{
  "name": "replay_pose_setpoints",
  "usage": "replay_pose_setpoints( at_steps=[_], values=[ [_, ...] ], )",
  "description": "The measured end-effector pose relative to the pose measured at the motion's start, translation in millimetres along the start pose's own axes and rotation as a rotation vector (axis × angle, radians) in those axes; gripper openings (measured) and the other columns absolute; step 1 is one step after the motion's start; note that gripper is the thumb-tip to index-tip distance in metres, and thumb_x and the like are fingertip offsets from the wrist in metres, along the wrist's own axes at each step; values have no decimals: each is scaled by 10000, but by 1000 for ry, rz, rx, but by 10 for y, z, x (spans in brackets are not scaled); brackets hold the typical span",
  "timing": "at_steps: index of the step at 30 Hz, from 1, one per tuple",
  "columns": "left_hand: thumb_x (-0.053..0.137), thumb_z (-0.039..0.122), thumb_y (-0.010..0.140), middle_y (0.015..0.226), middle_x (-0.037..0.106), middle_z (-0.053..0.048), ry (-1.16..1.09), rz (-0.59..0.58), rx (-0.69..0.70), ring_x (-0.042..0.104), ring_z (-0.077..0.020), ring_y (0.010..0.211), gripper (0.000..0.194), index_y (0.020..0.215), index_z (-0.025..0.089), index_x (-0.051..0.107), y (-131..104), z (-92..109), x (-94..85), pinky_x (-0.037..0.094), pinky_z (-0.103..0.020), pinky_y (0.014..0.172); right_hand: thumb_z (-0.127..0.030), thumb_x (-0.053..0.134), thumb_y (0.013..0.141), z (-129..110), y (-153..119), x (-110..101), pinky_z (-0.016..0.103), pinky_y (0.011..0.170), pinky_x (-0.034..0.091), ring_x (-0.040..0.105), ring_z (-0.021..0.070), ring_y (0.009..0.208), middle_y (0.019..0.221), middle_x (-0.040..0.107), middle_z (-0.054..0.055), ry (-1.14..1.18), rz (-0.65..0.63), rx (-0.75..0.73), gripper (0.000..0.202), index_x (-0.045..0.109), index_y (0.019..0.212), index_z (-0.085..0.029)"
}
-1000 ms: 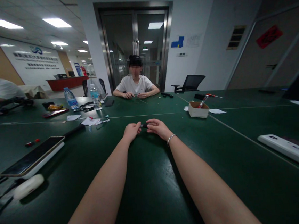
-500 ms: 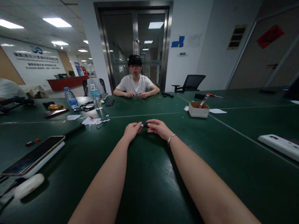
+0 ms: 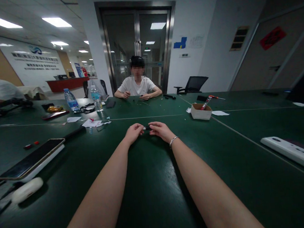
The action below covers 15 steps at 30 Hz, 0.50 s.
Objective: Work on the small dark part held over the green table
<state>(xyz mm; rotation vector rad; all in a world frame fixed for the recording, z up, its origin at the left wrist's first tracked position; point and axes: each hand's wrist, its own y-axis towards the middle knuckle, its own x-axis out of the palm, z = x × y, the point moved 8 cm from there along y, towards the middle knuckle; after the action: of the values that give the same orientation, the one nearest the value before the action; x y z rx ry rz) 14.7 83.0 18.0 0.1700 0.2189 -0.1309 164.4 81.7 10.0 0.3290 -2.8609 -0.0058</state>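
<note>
A small dark object (image 3: pixel 146 128) with a silvery left end is held between my two hands, above the green table (image 3: pixel 149 171). My left hand (image 3: pixel 134 132) pinches its silvery end with thumb and fingers. At the other end, my right hand (image 3: pixel 162 130) has its fingertips closed on the dark part; a silver bracelet (image 3: pixel 173 141) circles that wrist. The fingers cover much of the object, and its details are too small to tell.
On the left lie a phone (image 3: pixel 32 159), a white rounded device (image 3: pixel 27 190) and papers (image 3: pixel 92 123), with bottles (image 3: pixel 96 98) behind. A small box (image 3: pixel 201 112) and a white device (image 3: pixel 293 153) are on the right. Across the table sits a person (image 3: pixel 138 83).
My left fingers have shifted slightly on the silvery end. The view has moved a little. Across the table, the person's hand on the left of the view has risen and moved left.
</note>
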Motion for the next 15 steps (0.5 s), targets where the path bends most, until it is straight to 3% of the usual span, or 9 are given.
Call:
replay_pose_setpoints(
  at_steps=[5, 9, 15],
  values=[
    [577, 311, 755, 797, 647, -33, 43, 28, 7, 561, -116, 677, 194, 870, 156, 597, -17, 36, -20, 420, -237, 607, -87, 692, 763, -2, 2, -2, 182, 557, 579, 635, 78, 548, 727, 668, 21, -2, 5, 2, 163, 667, 916, -136],
    [498, 359, 812, 777, 645, -43, 69, 8, -8, 560, -123, 675, 241, 866, 152, 607, -24, 39, -9, 420, -244, 610, -92, 698, 761, -8, -5, 6, 184, 550, 580, 635, 79, 540, 719, 665, 19, -2, 2, 8, 157, 665, 908, -136],
    [529, 340, 785, 773, 640, -33, 70, 13, -5, 552, -122, 672, 229, 889, 159, 621, -8, 25, -15, 413, -241, 606, -96, 697, 763, -10, -10, 4, 181, 552, 579, 639, 79, 557, 736, 670, 23, -4, 0, 9, 159, 663, 913, -134]
  ],
)
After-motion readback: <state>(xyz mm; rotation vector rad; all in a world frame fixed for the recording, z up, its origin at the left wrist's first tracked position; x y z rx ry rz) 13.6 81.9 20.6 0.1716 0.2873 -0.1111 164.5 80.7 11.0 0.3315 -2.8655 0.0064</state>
